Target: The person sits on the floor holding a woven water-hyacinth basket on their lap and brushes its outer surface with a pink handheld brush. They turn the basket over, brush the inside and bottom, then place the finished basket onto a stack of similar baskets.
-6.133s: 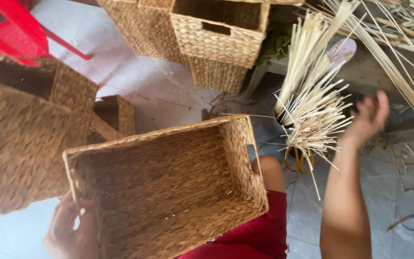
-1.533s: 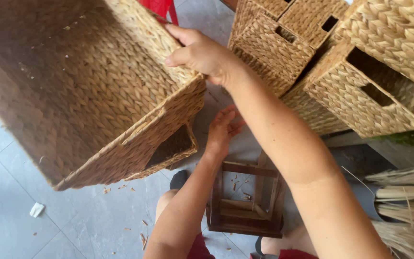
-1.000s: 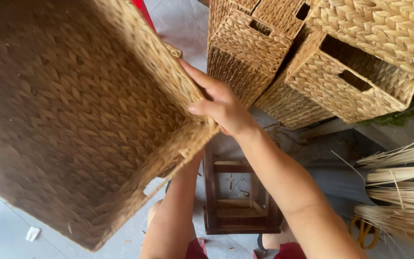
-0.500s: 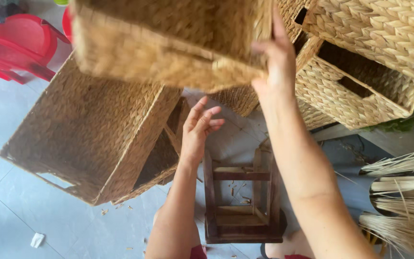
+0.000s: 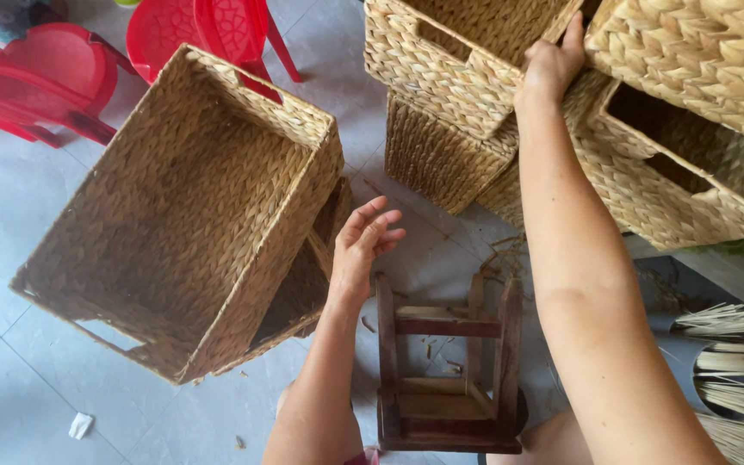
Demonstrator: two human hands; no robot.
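Head view, looking down at a tiled floor (image 5: 10, 224).

R hand (image 5: 551, 62) is up at the top of the frame, fingers hooked over the rim of a woven basket (image 5: 458, 52) that sits on top of a stack; thumb side presses the basket's end wall, so it's grasping that rim. The basket is rectangular, pale straw weave, w/ a slot handle cut in the near long side. Under it, a darker woven basket (image 5: 437, 155) lies on its side, and to the right another pale basket (image 5: 691, 172) is tipped so its open mouth faces the camera (a further one overlaps it at the top right corner).

L hand (image 5: 362, 250) is open, fingers spread and slightly curled, holding nothing. It hovers just beside the corner of a large woven basket (image 5: 191, 207) lying at left, open side up and tilted, slot handle on the near end; can't tell if fingertips touch it.

Betw. the two forearms, a small dark wooden stool (image 5: 445, 370) lies upturned, legs toward the camera. Red plastic chairs (image 5: 62, 69) at top left. Bundles of dry straw stalks (image 5: 734, 370) at lower right. Bits of straw litter the floor nr the stool.
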